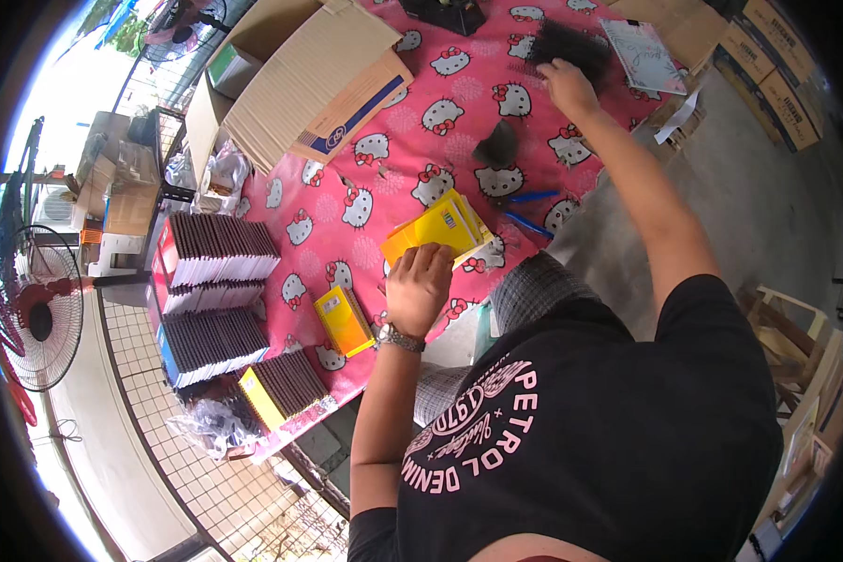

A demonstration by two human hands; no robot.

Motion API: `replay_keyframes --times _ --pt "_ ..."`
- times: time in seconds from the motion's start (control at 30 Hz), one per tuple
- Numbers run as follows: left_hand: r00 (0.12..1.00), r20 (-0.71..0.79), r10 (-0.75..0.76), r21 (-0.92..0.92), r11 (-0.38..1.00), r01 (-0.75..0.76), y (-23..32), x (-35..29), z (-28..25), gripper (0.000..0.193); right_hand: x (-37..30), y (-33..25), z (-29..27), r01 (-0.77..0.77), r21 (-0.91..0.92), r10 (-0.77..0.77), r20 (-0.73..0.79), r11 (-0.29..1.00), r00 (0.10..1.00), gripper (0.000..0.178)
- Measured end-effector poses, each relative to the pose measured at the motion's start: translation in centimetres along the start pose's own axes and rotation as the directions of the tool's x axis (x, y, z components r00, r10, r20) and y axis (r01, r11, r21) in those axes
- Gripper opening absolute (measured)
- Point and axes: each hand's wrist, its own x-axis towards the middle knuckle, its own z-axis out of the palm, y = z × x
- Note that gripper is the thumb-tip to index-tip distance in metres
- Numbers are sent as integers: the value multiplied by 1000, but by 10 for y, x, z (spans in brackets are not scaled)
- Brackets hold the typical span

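Observation:
My left hand (pixel 419 288) is closed over the near edge of a yellow notebook (pixel 431 225), whose loose pages and cover fan out slightly on the table. My right hand (pixel 569 89) reaches to the far right, its fingers pinched at the edge of a pile of black spiral binding coils (pixel 571 49). Just right of the notebook lie blue-handled pliers (pixel 532 223). A dark, curved piece (pixel 496 145) rests beyond them; its kind is unclear. Left of my left wrist is another yellow notebook (pixel 344 321) with a spiral along its edge.
Stacks of spiral-bound notebooks (pixel 215 300) line the left table edge, with a yellow-covered stack (pixel 286 386) nearer me. An open cardboard box (pixel 314 89) stands at the far left. A pink cat-print cloth (pixel 332 206) covers the table. A pale printed board (pixel 642 56) lies far right.

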Motion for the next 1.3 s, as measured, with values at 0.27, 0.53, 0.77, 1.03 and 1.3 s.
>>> replay_keyframes --times 0.27,0.53,0.77,1.03,1.3 --pt "999 -14 -52 -75 996 51 -10 32 -42 27 -32 -89 -65 268 532 -145 -262 803 954 45" --pt "915 -350 -202 54 971 235 11 34 -1 35 -103 -199 -116 237 791 -291 -78 564 954 20" --pt "911 -362 -197 50 972 231 7 36 7 29 -103 -214 -125 367 720 -352 -180 589 918 23" --pt "936 -306 -174 1 983 183 -1 39 3 22 -102 -215 -117 327 793 -347 -156 514 925 19" --pt "963 -205 -176 14 983 182 1 37 4 23 -104 -225 -126 328 614 -346 -94 718 933 24"
